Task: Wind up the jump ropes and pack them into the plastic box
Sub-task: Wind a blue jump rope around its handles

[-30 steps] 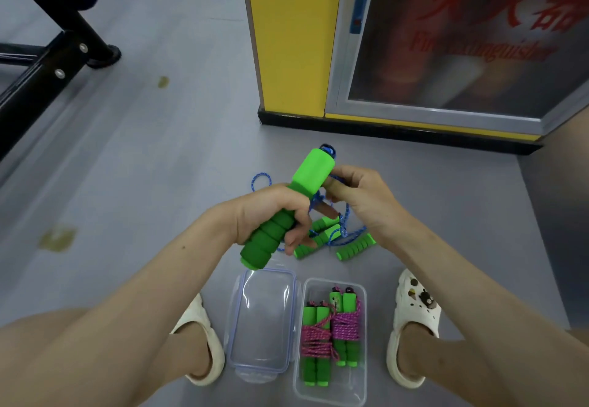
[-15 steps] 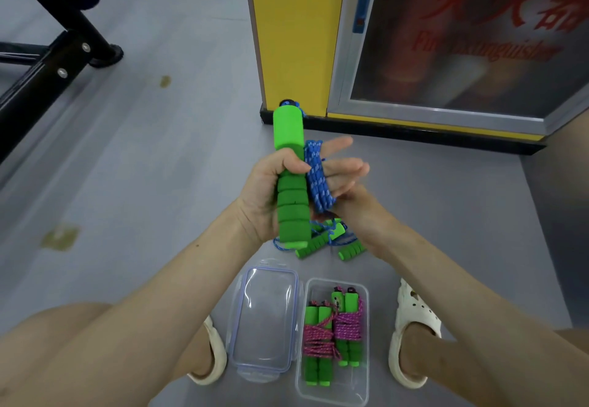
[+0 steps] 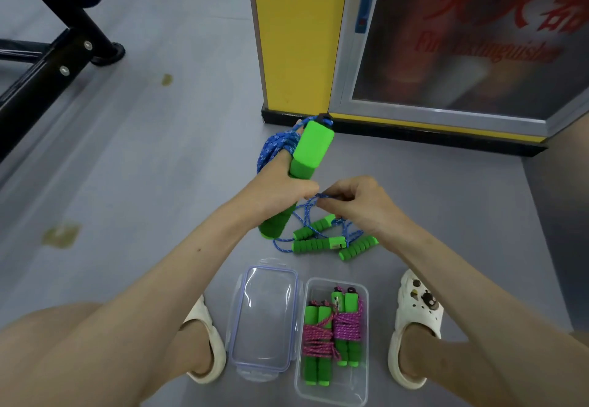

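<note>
Left hand (image 3: 277,193): clamped round green handle (image 3: 310,151), blue rope (image 3: 274,148) coiled over fingers.
Right hand (image 3: 360,206): pinching loose rope strand, just beside left.
Plastic box (image 3: 331,395): on floor (image 3: 143,158) between feet, pink-wound ropes (image 3: 331,333) inside.
Room: bare floor leftward.

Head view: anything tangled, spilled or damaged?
Only the unwound jump ropes lying beyond the plastic box: their blue cord loops in a tangle over three green handles. Yellowish floor stains at left. No damage shows.

White clogs (image 3: 417,311) stand on grey floor (image 3: 159,158) near a yellow extinguisher cabinet (image 3: 293,40) and black frame (image 3: 47,70).
</note>
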